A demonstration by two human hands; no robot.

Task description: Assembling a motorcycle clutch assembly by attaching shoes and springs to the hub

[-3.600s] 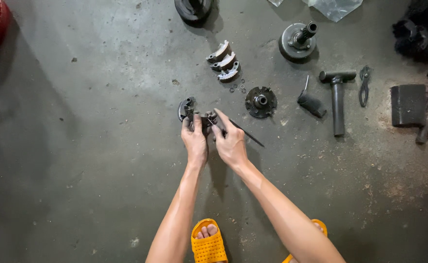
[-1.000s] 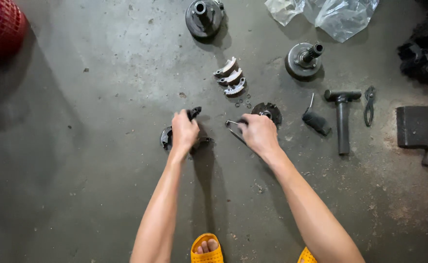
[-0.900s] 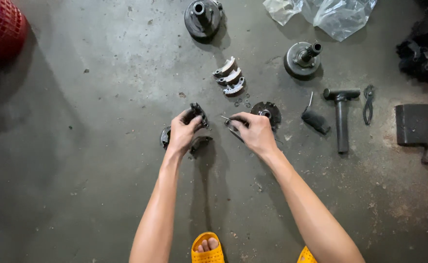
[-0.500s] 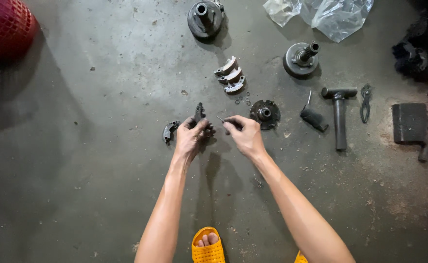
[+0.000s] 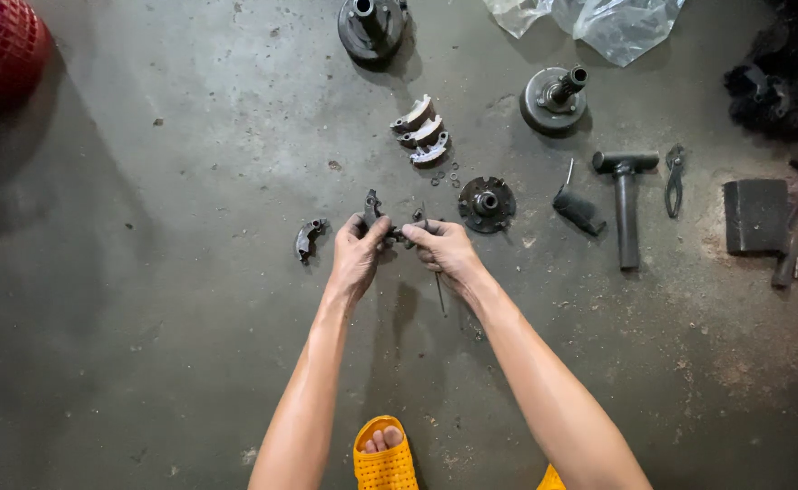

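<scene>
My left hand (image 5: 359,254) grips a dark curved clutch shoe (image 5: 371,208) that sticks up above the fingers. Right beside it, my right hand (image 5: 441,249) pinches a thin metal rod tool (image 5: 439,292) whose shaft hangs down below the fist, its tip at the shoe. Both hands meet over the concrete floor. Another dark clutch shoe (image 5: 307,238) lies on the floor just left of my left hand. A round toothed plate (image 5: 486,203) lies just right of my right hand.
Three pale clutch shoes (image 5: 421,131) lie stacked farther up. Two round drum parts (image 5: 372,25) (image 5: 552,98) sit at the top, next to a plastic bag (image 5: 613,22). A T-handle wrench (image 5: 626,201), pliers (image 5: 674,178) and a dark block (image 5: 755,214) lie right. My yellow sandal (image 5: 381,455) is below.
My hands were apart a second ago; they have come together, the left lifting one shoe off the floor and leaving another lying to its left.
</scene>
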